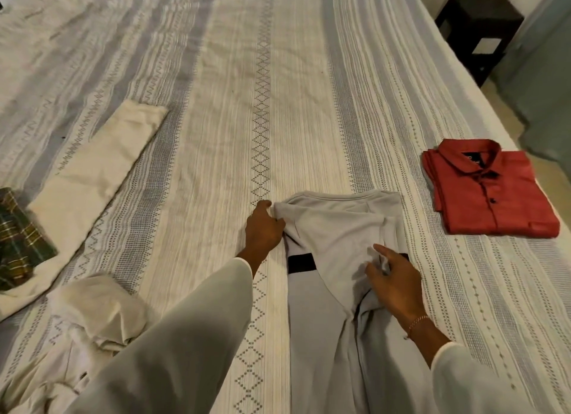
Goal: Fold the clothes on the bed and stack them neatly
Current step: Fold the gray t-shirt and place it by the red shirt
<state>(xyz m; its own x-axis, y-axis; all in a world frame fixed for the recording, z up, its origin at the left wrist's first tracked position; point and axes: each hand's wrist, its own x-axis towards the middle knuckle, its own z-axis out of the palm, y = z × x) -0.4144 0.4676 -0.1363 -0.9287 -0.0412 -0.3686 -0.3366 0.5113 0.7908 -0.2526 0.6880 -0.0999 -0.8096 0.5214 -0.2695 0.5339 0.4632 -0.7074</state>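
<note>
Nearby, red shirt [491, 188] lies folded beside grey garment [333, 228].

Dim, warm indoor light over a soft, wide-angle view.

The bedspread [278, 74] reads yellowish-cream in the middle and greyer toward the near edge, with no hard glare anywhere. Shadows are faint and diffuse: a soft one lies under the left hand [264, 228] and another beside the right hand [394, 285], so the light perhaps comes from overhead. The far left of the bedspread is smeared with motion blur, its woven pattern streaked. The woven stripes bow outward toward the frame edges, a lens distortion. The dark stool [477, 30] in the top right corner sinks into murk, its details lost.
</note>
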